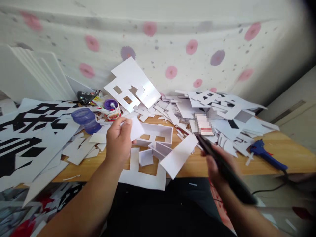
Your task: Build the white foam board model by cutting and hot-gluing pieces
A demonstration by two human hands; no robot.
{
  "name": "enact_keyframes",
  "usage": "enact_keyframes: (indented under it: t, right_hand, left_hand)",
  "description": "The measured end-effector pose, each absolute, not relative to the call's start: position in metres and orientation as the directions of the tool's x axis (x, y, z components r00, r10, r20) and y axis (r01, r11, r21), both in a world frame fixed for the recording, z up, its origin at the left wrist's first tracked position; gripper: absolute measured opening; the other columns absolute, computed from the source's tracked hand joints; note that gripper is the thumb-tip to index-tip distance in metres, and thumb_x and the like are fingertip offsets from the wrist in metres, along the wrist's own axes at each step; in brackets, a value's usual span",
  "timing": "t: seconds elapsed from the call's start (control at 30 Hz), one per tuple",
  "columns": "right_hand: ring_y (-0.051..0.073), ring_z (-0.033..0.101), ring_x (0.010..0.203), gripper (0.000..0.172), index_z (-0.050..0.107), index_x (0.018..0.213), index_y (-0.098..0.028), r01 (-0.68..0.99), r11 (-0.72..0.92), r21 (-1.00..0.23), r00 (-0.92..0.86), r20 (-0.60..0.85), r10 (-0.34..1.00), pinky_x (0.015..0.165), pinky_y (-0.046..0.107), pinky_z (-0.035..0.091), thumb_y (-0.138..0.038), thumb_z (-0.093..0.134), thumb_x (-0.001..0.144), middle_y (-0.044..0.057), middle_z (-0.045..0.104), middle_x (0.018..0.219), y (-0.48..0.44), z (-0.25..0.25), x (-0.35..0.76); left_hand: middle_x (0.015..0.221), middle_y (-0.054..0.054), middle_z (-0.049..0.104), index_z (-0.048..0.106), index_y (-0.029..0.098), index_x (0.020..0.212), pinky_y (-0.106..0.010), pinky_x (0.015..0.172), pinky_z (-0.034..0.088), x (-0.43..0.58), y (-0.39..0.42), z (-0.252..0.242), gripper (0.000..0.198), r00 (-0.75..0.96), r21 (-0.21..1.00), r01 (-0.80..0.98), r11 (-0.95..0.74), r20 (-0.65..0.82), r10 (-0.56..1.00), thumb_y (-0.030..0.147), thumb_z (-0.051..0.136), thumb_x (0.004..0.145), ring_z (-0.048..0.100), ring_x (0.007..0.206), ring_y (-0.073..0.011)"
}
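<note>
My left hand (119, 138) pinches a small white foam-board piece (137, 129) between thumb and fingers, above the table's middle. In my right hand (219, 168) lies a long black tool (227, 171), shaped like a utility knife but blurred by motion; its tip points at the table. Below the left hand stands a white box-like frame (168, 134) with window openings. Nearer me is a flat white panel (148, 181) with cut-out windows and a small bent piece (146, 157) on it. A white strip (180, 156) lies slanted between the hands.
A blue glue gun (268, 154) with a cord lies at the table's right. White offcuts (170, 113) cover the back; a notched panel (134, 82) leans there. Left are a purple translucent cup (86, 120), a printed tub (112, 113) and black-patterned sheets (44, 131). A small box (204, 124) is partly blurred.
</note>
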State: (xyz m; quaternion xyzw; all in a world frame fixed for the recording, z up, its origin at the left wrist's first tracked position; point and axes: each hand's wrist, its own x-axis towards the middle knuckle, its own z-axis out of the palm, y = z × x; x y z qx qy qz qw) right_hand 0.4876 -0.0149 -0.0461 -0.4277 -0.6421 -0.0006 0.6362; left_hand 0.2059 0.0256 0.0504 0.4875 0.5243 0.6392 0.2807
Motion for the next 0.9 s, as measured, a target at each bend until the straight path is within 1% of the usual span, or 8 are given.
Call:
enact_keyframes:
  t: [0.07, 0.17, 0.27, 0.4, 0.53, 0.7, 0.77, 0.9]
  right_hand:
    - [0.02, 0.069, 0.062, 0.036, 0.057, 0.122, -0.02, 0.518, 0.609, -0.6, 0.236, 0.785, 0.573, 0.062, 0.038, 0.059, -0.029, 0.057, 0.088, 0.004, 0.071, 0.078, 0.008, -0.058, 0.498]
    - [0.024, 0.072, 0.079, 0.042, 0.054, 0.126, -0.02, 0.51, 0.599, -0.617, 0.21, 0.765, 0.609, 0.074, 0.043, 0.058, -0.034, 0.059, 0.087, 0.009, 0.073, 0.092, 0.029, -0.075, 0.496]
    - [0.026, 0.071, 0.094, 0.046, 0.054, 0.128, -0.021, 0.517, 0.584, -0.626, 0.125, 0.73, 0.671, 0.083, 0.043, 0.057, -0.035, 0.062, 0.086, 0.01, 0.073, 0.101, 0.037, -0.088, 0.487]
    - [0.022, 0.072, 0.083, 0.046, 0.051, 0.132, -0.02, 0.569, 0.542, -0.618, 0.025, 0.672, 0.74, 0.075, 0.038, 0.058, -0.029, 0.06, 0.089, 0.008, 0.073, 0.095, 0.04, -0.097, 0.487]
    - [0.022, 0.071, 0.077, 0.039, 0.058, 0.126, -0.021, 0.649, 0.561, -0.514, -0.169, 0.621, 0.765, 0.07, 0.037, 0.058, -0.03, 0.061, 0.088, 0.005, 0.074, 0.088, 0.043, -0.094, 0.494]
    - [0.022, 0.07, 0.084, 0.034, 0.062, 0.121, -0.023, 0.702, 0.638, -0.316, -0.379, 0.592, 0.711, 0.094, 0.049, 0.05, -0.027, 0.062, 0.087, 0.005, 0.074, 0.092, 0.043, -0.086, 0.496]
    - [0.021, 0.069, 0.083, 0.036, 0.062, 0.12, -0.022, 0.713, 0.651, -0.261, -0.389, 0.625, 0.677, 0.091, 0.047, 0.051, -0.027, 0.064, 0.085, 0.006, 0.073, 0.091, 0.041, -0.082, 0.503]
    - [0.018, 0.065, 0.067, 0.031, 0.064, 0.112, -0.023, 0.727, 0.655, -0.206, -0.34, 0.72, 0.604, 0.067, 0.034, 0.053, -0.03, 0.065, 0.082, 0.002, 0.069, 0.078, 0.042, -0.065, 0.538]
  left_hand:
    - [0.063, 0.004, 0.047, 0.054, 0.022, 0.075, -0.021, 0.048, 0.039, 0.201, 0.014, 0.034, 0.025, -0.373, 0.939, 0.25, -0.238, 0.32, 0.871, 0.043, 0.053, 0.088, 0.046, 0.056, -0.0117]
    - [0.059, 0.004, 0.048, 0.055, 0.02, 0.071, -0.021, 0.05, 0.037, 0.202, -0.01, 0.01, 0.029, -0.203, 0.927, 0.365, -0.089, 0.173, 0.964, 0.045, 0.058, 0.085, 0.045, 0.055, -0.0113]
    - [0.065, 0.002, 0.06, 0.052, 0.021, 0.075, -0.024, 0.049, 0.042, 0.208, -0.025, -0.001, 0.031, -0.093, 0.975, 0.212, 0.073, -0.054, 0.994, 0.05, 0.058, 0.084, 0.053, 0.053, -0.0136]
    - [0.07, -0.001, 0.069, 0.046, 0.023, 0.08, -0.029, 0.053, 0.05, 0.21, -0.026, 0.0, 0.032, -0.057, 0.987, 0.013, 0.158, -0.157, 0.986, 0.051, 0.06, 0.082, 0.062, 0.056, -0.0177]
    - [0.07, -0.002, 0.07, 0.044, 0.023, 0.079, -0.026, 0.05, 0.046, 0.208, -0.025, 0.004, 0.032, -0.004, 0.986, 0.034, 0.162, -0.162, 0.987, 0.05, 0.062, 0.081, 0.062, 0.055, -0.0172]
    - [0.068, -0.001, 0.07, 0.043, 0.023, 0.079, -0.025, 0.052, 0.042, 0.203, -0.03, 0.0, 0.033, 0.077, 0.981, 0.067, 0.18, -0.185, 0.98, 0.051, 0.061, 0.08, 0.06, 0.056, -0.0165]
    - [0.062, 0.001, 0.068, 0.045, 0.023, 0.081, -0.026, 0.054, 0.043, 0.196, -0.033, -0.001, 0.032, 0.047, 0.982, 0.063, 0.176, -0.179, 0.983, 0.052, 0.059, 0.081, 0.062, 0.058, -0.0179]
    - [0.055, 0.003, 0.063, 0.047, 0.024, 0.086, -0.027, 0.053, 0.04, 0.174, -0.035, -0.005, 0.03, -0.024, 0.978, 0.117, 0.175, -0.174, 0.984, 0.051, 0.059, 0.08, 0.058, 0.052, -0.0179]
